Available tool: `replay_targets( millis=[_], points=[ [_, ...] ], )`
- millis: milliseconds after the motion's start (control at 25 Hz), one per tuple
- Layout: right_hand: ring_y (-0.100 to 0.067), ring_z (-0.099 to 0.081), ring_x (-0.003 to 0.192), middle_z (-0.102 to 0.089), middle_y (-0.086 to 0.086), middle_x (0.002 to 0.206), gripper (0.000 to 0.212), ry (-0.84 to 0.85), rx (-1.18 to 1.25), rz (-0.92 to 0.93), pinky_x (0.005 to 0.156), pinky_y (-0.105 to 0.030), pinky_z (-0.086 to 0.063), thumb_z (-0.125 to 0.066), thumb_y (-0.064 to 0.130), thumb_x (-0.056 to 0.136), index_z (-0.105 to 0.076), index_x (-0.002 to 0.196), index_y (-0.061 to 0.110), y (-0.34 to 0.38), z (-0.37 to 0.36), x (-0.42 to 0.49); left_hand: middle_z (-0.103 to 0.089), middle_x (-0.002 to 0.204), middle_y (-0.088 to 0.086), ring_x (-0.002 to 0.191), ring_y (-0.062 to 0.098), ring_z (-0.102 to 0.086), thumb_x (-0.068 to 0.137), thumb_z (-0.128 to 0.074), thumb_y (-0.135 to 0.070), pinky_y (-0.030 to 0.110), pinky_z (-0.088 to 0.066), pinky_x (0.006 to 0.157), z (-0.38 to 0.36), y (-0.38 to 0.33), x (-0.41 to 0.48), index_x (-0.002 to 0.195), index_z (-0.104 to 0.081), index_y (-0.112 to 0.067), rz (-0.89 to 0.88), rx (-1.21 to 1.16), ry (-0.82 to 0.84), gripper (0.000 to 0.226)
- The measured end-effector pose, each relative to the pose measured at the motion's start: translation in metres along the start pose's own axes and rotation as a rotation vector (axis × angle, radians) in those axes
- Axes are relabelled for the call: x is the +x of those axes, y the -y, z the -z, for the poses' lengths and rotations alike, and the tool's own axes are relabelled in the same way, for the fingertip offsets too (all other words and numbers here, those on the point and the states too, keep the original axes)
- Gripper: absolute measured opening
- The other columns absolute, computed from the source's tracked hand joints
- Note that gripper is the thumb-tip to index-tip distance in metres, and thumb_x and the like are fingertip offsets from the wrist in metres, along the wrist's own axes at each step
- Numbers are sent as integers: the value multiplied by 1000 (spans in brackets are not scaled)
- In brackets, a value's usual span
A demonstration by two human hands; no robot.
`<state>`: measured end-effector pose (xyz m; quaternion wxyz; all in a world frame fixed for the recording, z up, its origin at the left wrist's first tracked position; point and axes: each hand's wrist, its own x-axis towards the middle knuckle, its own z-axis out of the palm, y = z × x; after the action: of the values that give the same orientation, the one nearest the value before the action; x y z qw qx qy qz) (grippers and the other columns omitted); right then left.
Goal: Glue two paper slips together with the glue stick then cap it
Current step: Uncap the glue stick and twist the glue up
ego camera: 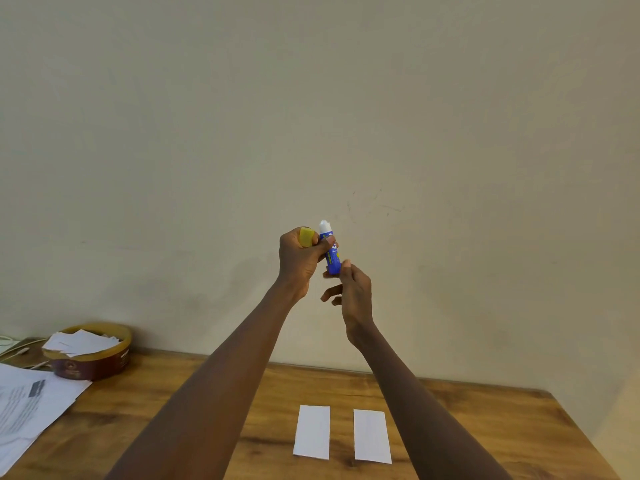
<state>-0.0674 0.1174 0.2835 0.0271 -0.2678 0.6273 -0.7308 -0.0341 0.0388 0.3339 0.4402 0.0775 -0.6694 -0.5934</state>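
Two bare forearms rise from the lower edge of the view and converge in front of a plain beige wall (450, 116).

Wooden table (485, 420), brown, grained: occupies the bottom of the view.

Left white paper slip (312, 432), rectangular: flat on the table, between the forearms.

Right white paper slip (372, 436), rectangular: flat on the table, just beside the first, a strip of bare wood between them; the two do not touch.

Blue cylindrical glue stick (331, 252), uncapped: held up in the air well above the slips, roughly upright, white glue tip exposed at the top.

Yellow plastic cap (307, 236): off the stick, tucked in the same hand that grips the tube, just to the left of the glue tip.

Left hand (300, 261): closed around the cap and the upper body of the glue stick.

Right hand (353, 292): thumb and a finger pinch the bottom end of the glue stick; remaining fingers loosely curled and spread below.

Round maroon tin with gold rim (93, 358): far left of the table, filled with loose white paper pieces.

Printed white sheets (27, 410): overlapping at the left edge of the table, near the tin.

White cable (17, 349): behind the tin, at the left border.
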Motion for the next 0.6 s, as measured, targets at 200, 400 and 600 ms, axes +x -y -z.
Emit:
replay_targets(
  millis=[200,400,600],
  points=[
    [-13,-52,45,-59,-20,82,13,-90,-96,55,40,-7,-38,-55,11,86,-56,88,-2,3,1,2,-47,66,10,75,39,-64,76,-63,4,39,-56,73,-3,0,-3,52,-38,-11,27,-30,-6,38],
    [-9,-58,51,-61,-11,91,29,128,-58,-4,46,-11,-41,-34,26,96,-54,97,5,3,4,-2,-51,68,13,77,36,-67,77,-62,3,47,-54,79,2,-1,-6,51,-38,-13,30,-10,0,39],
    [-8,-54,43,-58,-16,83,11,-51,-52,57,43,-8,-42,-56,8,85,-54,92,-1,1,5,-1,-45,76,22,82,42,-58,75,-64,5,49,-52,80,-1,2,-12,52,-37,-11,41,-50,-19,39]
  ],
)
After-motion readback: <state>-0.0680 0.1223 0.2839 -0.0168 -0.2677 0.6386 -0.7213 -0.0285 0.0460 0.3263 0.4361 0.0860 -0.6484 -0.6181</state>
